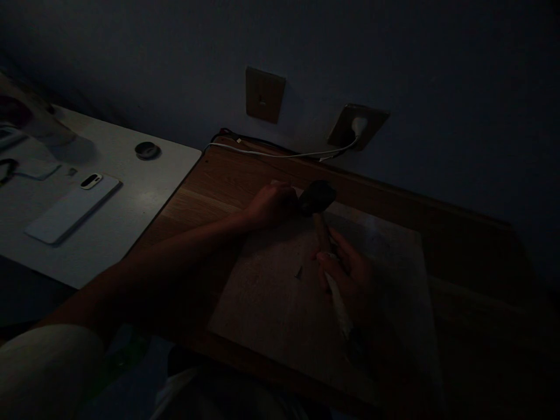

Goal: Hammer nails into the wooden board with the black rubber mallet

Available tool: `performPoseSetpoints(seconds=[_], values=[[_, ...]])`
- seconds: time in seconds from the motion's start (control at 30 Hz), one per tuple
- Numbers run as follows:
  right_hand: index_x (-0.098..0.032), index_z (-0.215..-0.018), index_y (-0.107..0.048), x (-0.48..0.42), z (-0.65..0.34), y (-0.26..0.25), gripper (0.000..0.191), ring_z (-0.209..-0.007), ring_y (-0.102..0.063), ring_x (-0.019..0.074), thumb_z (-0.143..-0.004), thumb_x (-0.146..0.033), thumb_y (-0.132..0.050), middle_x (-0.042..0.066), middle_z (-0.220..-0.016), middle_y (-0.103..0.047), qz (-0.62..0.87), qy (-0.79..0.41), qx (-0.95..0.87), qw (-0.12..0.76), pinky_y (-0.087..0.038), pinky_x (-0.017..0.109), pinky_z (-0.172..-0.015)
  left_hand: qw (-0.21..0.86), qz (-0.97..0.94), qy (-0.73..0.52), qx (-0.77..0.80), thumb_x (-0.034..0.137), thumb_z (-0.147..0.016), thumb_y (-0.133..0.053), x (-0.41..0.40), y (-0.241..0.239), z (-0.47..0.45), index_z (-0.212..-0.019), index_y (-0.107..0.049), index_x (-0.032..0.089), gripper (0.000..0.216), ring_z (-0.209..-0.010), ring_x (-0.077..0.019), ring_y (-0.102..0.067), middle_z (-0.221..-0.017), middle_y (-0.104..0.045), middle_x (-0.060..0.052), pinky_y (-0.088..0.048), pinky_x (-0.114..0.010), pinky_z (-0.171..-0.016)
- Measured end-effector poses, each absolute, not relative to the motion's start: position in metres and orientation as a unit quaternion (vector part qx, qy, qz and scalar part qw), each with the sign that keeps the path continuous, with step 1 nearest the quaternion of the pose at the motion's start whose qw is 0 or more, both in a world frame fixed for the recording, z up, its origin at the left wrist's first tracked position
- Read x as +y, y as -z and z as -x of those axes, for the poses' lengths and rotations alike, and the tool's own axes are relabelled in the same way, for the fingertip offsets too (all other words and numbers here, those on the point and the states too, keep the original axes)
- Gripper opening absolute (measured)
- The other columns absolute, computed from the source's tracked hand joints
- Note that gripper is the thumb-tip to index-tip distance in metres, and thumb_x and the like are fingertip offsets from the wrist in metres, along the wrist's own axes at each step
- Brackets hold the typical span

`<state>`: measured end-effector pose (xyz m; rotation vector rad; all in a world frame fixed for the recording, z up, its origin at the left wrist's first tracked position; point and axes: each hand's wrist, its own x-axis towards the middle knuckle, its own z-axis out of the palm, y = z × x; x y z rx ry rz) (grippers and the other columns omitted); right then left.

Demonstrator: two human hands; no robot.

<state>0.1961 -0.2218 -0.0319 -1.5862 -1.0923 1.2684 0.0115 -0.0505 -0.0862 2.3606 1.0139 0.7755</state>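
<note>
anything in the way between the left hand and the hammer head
Nothing visible: the left hand is right beside the hammer head, but it's too dark to tell whether they touch or something small is between. The right hand grips the handle.

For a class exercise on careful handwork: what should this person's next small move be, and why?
Probably shift the hammer head slightly away from the left hand. The right hand grips the handle, and the head appears right beside the left hand. It is too dark to tell whether they touch, so a little more clearance seems prudent.
</note>
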Motion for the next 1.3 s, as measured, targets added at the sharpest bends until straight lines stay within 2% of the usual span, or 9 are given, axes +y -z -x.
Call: performPoseSetpoints(seconds=[0.3,0.53,0.7,0.9,1.0,1.3], values=[[-0.015,-0.155,-0.055,-0.2225,-0.1969,0.0301,0.081,-0.043,-0.049,0.012,-0.086,-0.055,-0.073,-0.005,-0.065,-0.061,0.623,-0.511,-0.435,0.403,-0.042,0.026,-0.036,0.235,-0.849,-0.293,0.371,0.011,-0.082,-0.066,-0.0514,0.0864,-0.0106,-0.083,-0.076,0.016,0.011,-0.078,-0.0163,-0.069,-0.084,-0.076,-0.004,-0.05,-0.026,-0.073],[-0.016,-0.155,-0.055,-0.2223,-0.1991,0.0314,0.08,-0.042,-0.05,0.012,-0.088,-0.055,-0.072,-0.005,-0.067,-0.063,0.62,-0.505,-0.448,0.4,-0.043,0.026,-0.037,0.249,-0.854,-0.282,0.358,0.01,-0.08,-0.068,-0.049,0.0883,-0.0092,-0.086,-0.076,0.015,0.011,-0.081,-0.0166,-0.069,-0.088,-0.076,-0.005,-0.05,-0.026,-0.075],[-0.013,-0.154,-0.055,-0.2219,-0.1979,0.0294,0.08,-0.042,-0.048,0.0129,-0.088,-0.055,-0.072,-0.007,-0.058,-0.057,0.62,-0.508,-0.449,0.396,-0.042,0.025,-0.037,0.246,-0.856,-0.278,0.359,0.01,-0.083,-0.067,-0.0509,0.0852,-0.0097,-0.087,-0.076,0.014,0.012,-0.08,-0.0166,-0.069,-0.089,-0.076,-0.006,-0.049,-0.026,-0.074],[-0.015,-0.156,-0.054,-0.2234,-0.197,0.03,0.085,-0.043,-0.049,0.0115,-0.085,-0.057,-0.075,-0.003,-0.072,-0.066,0.627,-0.505,-0.432,0.407,-0.043,0.026,-0.035,0.237,-0.859,-0.277,0.36,0.01,-0.081,-0.069,-0.0514,0.0852,-0.0096,-0.089,-0.077,0.014,0.012,-0.081,-0.0165,-0.069,-0.09,-0.077,-0.006,-0.049,-0.026,-0.074],[-0.018,-0.156,-0.055,-0.2242,-0.1988,0.0319,0.079,-0.043,-0.049,0.0109,-0.089,-0.055,-0.073,-0.003,-0.071,-0.066,0.623,-0.507,-0.438,0.404,-0.043,0.025,-0.036,0.233,-0.86,-0.275,0.361,0.011,-0.081,-0.071,-0.0506,0.0861,-0.0097,-0.089,-0.078,0.014,0.01,-0.084,-0.0177,-0.07,-0.09,-0.077,-0.006,-0.049,-0.026,-0.076],[-0.017,-0.156,-0.056,-0.2228,-0.1983,0.0321,0.08,-0.042,-0.049,0.0124,-0.088,-0.054,-0.072,-0.005,-0.065,-0.063,0.629,-0.498,-0.442,0.401,-0.043,0.026,-0.036,0.235,-0.862,-0.266,0.363,0.012,-0.082,-0.07,-0.0499,0.0862,-0.0103,-0.091,-0.078,0.015,0.012,-0.084,-0.0182,-0.07,-0.092,-0.077,-0.007,-0.05,-0.027,-0.077]])
